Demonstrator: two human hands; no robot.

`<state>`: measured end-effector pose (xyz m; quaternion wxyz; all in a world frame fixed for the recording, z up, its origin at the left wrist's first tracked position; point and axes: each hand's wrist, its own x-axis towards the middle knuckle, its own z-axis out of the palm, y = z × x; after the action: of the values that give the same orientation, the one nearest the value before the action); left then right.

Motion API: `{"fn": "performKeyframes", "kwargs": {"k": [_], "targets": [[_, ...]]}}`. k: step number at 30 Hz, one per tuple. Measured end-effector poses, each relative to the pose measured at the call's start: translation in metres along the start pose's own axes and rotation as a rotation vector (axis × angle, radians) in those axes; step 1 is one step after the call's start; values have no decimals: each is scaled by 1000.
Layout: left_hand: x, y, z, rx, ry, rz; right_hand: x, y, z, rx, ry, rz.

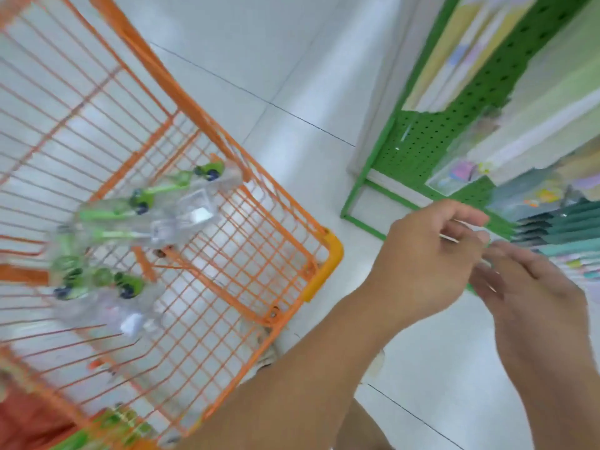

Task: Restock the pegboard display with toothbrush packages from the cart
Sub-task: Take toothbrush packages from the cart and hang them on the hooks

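Observation:
Several clear toothbrush packages (136, 232) with green brushes lie in the orange wire cart (246, 254) at the left. The green pegboard (454, 125) rises at the right, with hanging packages (558, 228) on its lower part. My left hand (428, 258) is raised in front of the pegboard's lower edge, its fingers curled around a thin pale peg hook (449, 237); blur hides the detail. My right hand (539, 287) is just right of it, with its fingertips stretched toward the left hand's fingers and nothing visibly in them.
White tiled floor (292, 76) lies between the cart and the green shelf frame (360, 190). The cart's yellow corner bumper (324, 267) is close to my left forearm. More green packs (107, 423) sit at the cart's near end.

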<state>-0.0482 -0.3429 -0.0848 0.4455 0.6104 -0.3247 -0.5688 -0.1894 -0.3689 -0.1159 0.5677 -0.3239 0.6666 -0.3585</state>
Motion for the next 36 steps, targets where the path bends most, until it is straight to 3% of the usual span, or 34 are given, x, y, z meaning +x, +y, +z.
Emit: {"fn": "performKeyframes", "kwargs": {"k": [3,5,8,11,16,20,24,28,36], "targets": [[-55,24,-89,-13,128,89,-73,-34,65,-87,-190,-145],[-94,23,-160,38,300,56,-113,-44,119,-205,-373,-219],[-151,-4,-251,200,582,-173,-159,-24,200,-654,-705,-316],[-190,-32,-303,436,594,-438,-174,10,262,-1168,-922,-528],[-214,-55,-322,913,364,-437,-157,36,333,-1507,-821,-737],[-203,-67,-330,1276,151,-505,-127,49,356,-1678,-822,-700],[-187,-80,-327,1591,-88,-467,-123,62,342,-1641,-759,-638],[-165,-79,-329,1630,-180,-456,-129,73,314,-1494,-733,-468],[-149,-66,-336,1503,-159,-254,-137,57,255,-1678,-646,-395]]}}
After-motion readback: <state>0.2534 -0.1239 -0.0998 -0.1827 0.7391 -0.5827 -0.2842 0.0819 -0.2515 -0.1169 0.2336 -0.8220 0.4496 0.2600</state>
